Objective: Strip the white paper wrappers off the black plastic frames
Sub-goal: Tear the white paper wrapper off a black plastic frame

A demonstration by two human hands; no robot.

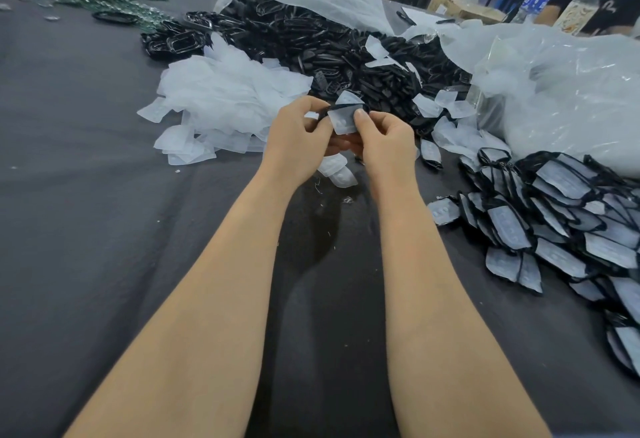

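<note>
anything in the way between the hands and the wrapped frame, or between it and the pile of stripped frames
Nothing visible. The left hand and right hand both pinch the wrapped frame, and the stripped-frame pile lies just beyond it.

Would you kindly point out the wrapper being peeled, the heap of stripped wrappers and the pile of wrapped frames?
wrapper being peeled (343, 123): head view, white face between the thumbs.
heap of stripped wrappers (225, 98): head view, the heap's middle.
pile of wrapped frames (554, 229): head view, the pile's middle.
</note>
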